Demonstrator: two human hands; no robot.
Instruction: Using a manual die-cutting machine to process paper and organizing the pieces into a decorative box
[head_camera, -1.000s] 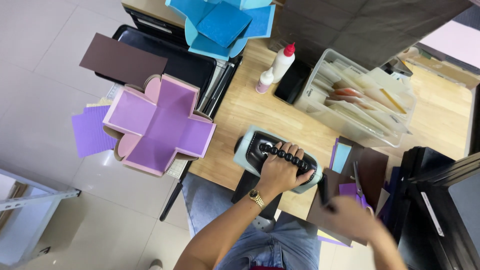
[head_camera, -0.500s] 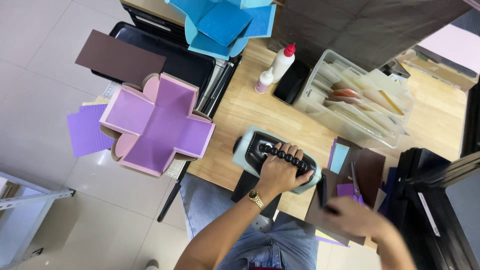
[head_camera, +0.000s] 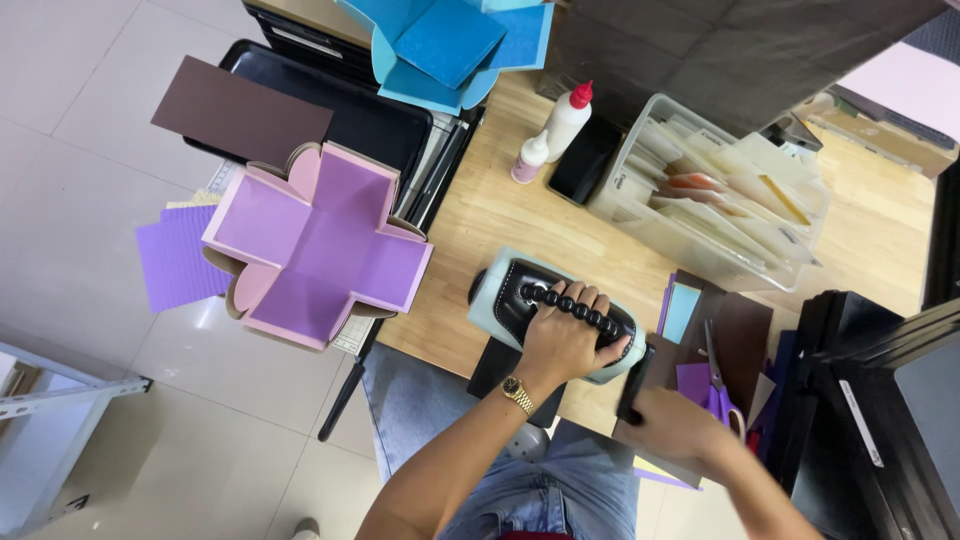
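Note:
My left hand (head_camera: 563, 345), a gold watch on its wrist, is closed over the black beaded handle (head_camera: 585, 310) of a pale green desktop punch machine (head_camera: 490, 295) at the front edge of the wooden table (head_camera: 480, 220). Just right of the machine, my right hand (head_camera: 680, 430) grips the near end of a dark brown card sheet (head_camera: 745, 340), pressing it against the machine's side. Purple-handled scissors (head_camera: 715, 385) and small purple and blue paper pieces lie on that sheet, next to my right hand.
An unfolded purple cross-shaped box (head_camera: 315, 245) overhangs the table's left edge, above a black tray (head_camera: 370, 120) and a brown sheet (head_camera: 240, 112). A blue unfolded box (head_camera: 445, 40), two glue bottles (head_camera: 565, 120) and a clear bin of papers (head_camera: 720, 200) stand behind. Black boxes (head_camera: 870, 400) sit right.
My right hand has drawn in toward the machine's right side with the brown sheet. My left hand has stayed on the handle.

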